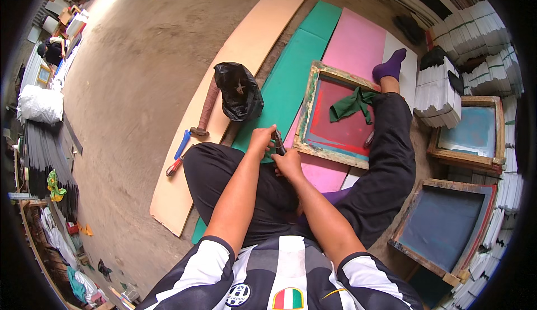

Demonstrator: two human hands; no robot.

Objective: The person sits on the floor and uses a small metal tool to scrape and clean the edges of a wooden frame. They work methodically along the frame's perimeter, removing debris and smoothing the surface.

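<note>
I sit on the floor, legs spread, both forearms reaching forward over my lap. My left hand (pixel 262 140) and right hand (pixel 288 163) meet at a small dark tool (pixel 278 141). My left fingers curl closed round its upper end, and my right hand is closed just beneath it; I cannot tell exactly what the tool is or what it is working on.

Just beyond my hands, touching my right leg, a wooden screen-printing frame (pixel 311 100) lies flat on pink and green sheets (pixel 291 69). Its mesh is stained red, and a crumpled green rag (pixel 351 104) rests on it. I judge the frame is waiting, not yet being worked, with nothing finished that I can see.

To my left, a hammer (pixel 206 111), a blue-handled tool (pixel 182 144) and a black plastic bag (pixel 239 92) sit on a long tan board (pixel 246 36). To my right, two more frames (pixel 467 131) lie by stacks of white paper (pixel 481 27).
</note>
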